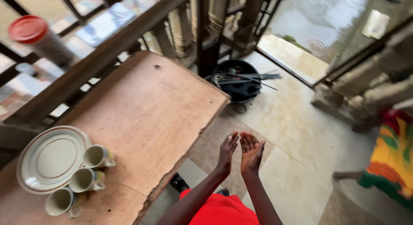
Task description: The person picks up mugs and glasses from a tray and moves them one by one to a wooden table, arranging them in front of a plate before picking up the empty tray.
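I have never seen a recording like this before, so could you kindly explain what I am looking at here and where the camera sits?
There is no machine: a person wears one camera on the head, looking down at their own bare hands. The left hand and right hand are raised side by side over the tiled floor, open, and hold nothing. To the left stands a wooden table with a white plate and three mugs beside it. A red-lidded container sits by the railing, and a dark bucket holding thin rods stands on the floor. Another person in colourful clothing is at the right edge.
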